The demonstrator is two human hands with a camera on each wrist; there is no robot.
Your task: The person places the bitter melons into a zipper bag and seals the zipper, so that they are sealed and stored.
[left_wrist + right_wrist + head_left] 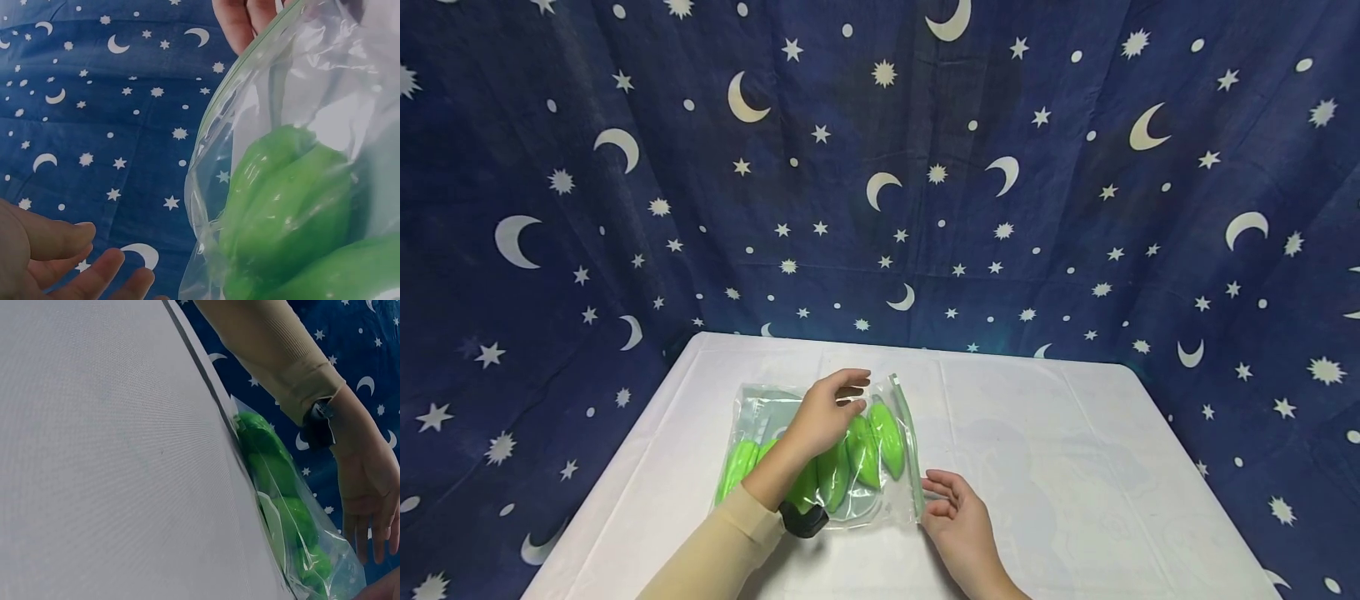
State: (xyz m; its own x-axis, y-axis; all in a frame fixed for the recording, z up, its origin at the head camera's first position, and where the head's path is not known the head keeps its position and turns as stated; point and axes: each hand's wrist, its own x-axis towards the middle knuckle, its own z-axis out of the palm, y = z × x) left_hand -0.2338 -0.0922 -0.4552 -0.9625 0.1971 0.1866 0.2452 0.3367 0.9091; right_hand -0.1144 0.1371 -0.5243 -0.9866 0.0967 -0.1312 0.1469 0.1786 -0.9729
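A clear zip bag [880, 500] with a green strip along its right-hand edge lies on the white table. Inside it are several bright green, ridged, pointed pieces [888, 442] that look like fruit or vegetables. My left hand [827, 412] hovers over the bag with its fingers loosely bent and nothing in them. In the left wrist view, the left fingers [94, 269] are apart from the bag's edge. My right hand [958, 521] is at the near right corner of the bag, thumb and fingers bent at the green strip, pinching the edge.
The white tablecloth [1075, 467] stretches to the right of the bag. A dark blue curtain [910, 208] with moons and stars hangs behind the table and on both sides. A small black device [805, 520] is strapped to the left wrist.
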